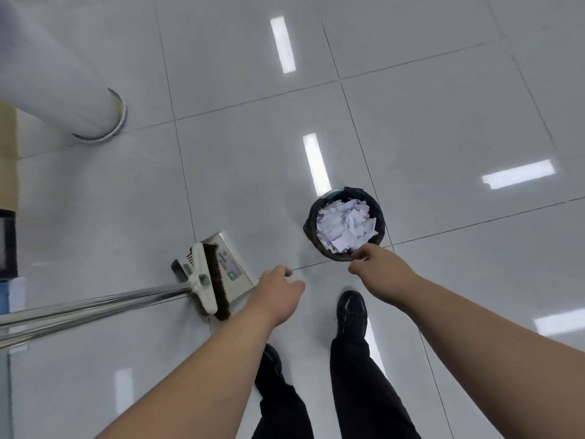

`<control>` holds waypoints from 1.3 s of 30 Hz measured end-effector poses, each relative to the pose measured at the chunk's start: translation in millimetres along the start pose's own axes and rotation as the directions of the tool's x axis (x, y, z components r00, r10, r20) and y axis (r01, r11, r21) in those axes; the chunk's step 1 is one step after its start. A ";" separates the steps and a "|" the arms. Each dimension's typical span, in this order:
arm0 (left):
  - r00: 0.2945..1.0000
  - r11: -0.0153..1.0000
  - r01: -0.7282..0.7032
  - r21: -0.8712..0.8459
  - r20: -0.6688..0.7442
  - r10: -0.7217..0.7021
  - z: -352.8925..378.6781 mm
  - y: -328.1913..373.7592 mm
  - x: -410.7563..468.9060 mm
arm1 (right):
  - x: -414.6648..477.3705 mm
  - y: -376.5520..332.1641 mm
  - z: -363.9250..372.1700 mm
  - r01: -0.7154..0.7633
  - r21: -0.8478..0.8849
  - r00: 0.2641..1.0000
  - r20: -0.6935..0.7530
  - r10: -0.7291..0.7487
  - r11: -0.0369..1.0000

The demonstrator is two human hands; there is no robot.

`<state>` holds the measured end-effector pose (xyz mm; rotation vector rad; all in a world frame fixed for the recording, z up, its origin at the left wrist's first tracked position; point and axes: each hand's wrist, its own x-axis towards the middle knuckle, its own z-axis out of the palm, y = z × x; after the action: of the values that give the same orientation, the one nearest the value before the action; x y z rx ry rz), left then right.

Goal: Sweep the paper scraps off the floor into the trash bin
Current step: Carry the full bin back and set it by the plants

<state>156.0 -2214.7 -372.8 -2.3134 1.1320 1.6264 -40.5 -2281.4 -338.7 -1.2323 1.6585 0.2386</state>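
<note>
scraps binned, tools parked

one trash bin (311, 223) at 3 o'clock, paper scraps (345, 223) piled inside, none seen on the floor (411, 137). one broom (205, 277) and one dustpan (234, 264) lay together at 9, likely parked as done. left hand (278, 289) slack, empty. right hand (380, 267) was at the bin's near rim; grip unclear.

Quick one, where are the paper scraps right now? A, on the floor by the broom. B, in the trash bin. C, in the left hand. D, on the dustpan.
B: the white paper scraps lie heaped inside the black-lined trash bin.
</note>
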 end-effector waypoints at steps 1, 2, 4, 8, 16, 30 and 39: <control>1.000 1.000 0.014 -0.015 0.014 -0.014 11.1 4.3 19.5 | 21.3 12.0 -0.8 -0.016 0.000 1.000 -0.007 0.016 1.000; 1.000 0.999 0.024 -0.028 0.021 -0.024 21.0 8.1 38.9 | 42.9 23.7 -1.2 -0.035 0.004 0.999 -0.018 0.035 0.999; 0.999 0.998 0.040 -0.057 0.023 -0.039 40.0 14.5 79.3 | 87.9 46.3 -2.3 -0.055 0.016 0.997 -0.056 0.055 0.998; 0.998 0.990 0.065 -0.122 0.012 -0.064 72.5 23.1 161.2 | 176.1 83.9 0.3 -0.078 0.049 0.985 -0.150 0.085 0.996; 0.992 0.954 0.050 -0.296 -0.098 -0.082 108.3 35.8 281.7 | 306.4 133.8 13.9 -0.105 -0.023 0.959 -0.267 0.095 0.994; 0.962 0.978 -0.177 -0.111 -0.228 0.148 80.7 78.7 207.7 | 232.1 130.2 -6.8 -0.113 0.400 0.918 -0.307 0.250 0.909; 0.890 0.899 -0.438 -0.031 -0.161 0.428 17.1 139.8 -9.7 | -16.6 130.2 -66.9 -0.046 0.598 0.809 -0.447 0.381 0.800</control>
<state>55.4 -2302.4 -326.6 -2.3800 1.7630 1.6550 -185.4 -2255.5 -343.8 -0.6600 2.1652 -0.5020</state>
